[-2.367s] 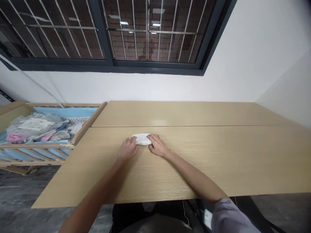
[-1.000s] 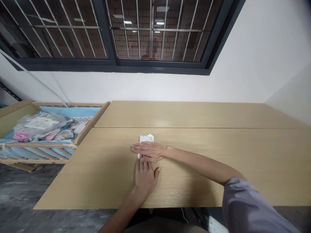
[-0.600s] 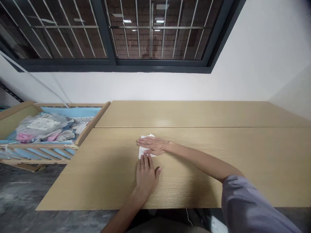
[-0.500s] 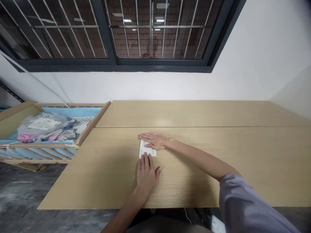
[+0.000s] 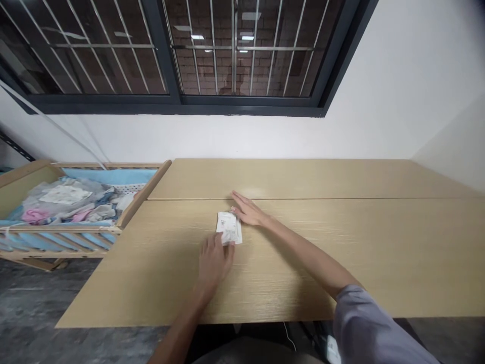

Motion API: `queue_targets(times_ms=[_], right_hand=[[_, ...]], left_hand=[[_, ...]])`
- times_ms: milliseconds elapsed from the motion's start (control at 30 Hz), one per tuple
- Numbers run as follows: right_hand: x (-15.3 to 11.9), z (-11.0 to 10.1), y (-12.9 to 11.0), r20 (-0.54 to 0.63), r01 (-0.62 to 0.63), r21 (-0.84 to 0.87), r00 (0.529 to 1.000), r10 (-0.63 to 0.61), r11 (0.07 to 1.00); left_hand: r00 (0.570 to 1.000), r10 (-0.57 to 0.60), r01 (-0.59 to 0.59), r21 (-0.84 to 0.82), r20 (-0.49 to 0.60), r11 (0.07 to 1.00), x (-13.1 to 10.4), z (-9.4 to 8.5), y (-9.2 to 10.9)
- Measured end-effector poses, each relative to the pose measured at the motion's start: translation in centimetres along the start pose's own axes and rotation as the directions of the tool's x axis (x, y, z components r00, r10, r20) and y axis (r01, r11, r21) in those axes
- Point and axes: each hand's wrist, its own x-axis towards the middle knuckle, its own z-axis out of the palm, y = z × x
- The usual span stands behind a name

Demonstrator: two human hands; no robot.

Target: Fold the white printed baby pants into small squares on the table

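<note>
A small folded white cloth (image 5: 229, 227) with a faint printed pattern lies flat on the wooden tabletop (image 5: 322, 242). At its lower left, my left hand (image 5: 214, 260) rests with bent fingers and the thumb apart, touching the cloth's near edge. My right hand (image 5: 247, 209) is at the cloth's upper right corner. Its fingers stretch out beyond the far edge, over the tabletop, and the thumb is at the cloth's corner. Neither hand has its fingers wrapped round the cloth.
To the left stands a wooden crib (image 5: 125, 222) with blue lining. In it lie a clear plastic bag (image 5: 76, 194) and a heap of small clothes (image 5: 94, 212). A seam crosses the tabletop toward the back. Behind are a white wall (image 5: 246, 136) and a barred window (image 5: 242, 103).
My right hand has slid off the cloth toward the far right, uncovering its top. My left hand has shifted left and its fingers have bent. More of the cloth's print shows.
</note>
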Motion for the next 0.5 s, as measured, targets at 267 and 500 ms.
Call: queue_targets(times_ms=[267,500], right_hand=[[-1.8,2.3,0.4,-0.096,-0.142,0.196,0.982,0.163,0.970],[-1.7,3.0,-1.3,-0.137,-0.245,0.245,0.949,0.284,0.938]], left_hand=[[0.972,-0.175,0.160,0.104,0.154,0.982,5.0,-0.9,-2.0],[0.963,-0.138,0.144,-0.011,0.231,0.989,6.7,-0.2,-2.1]])
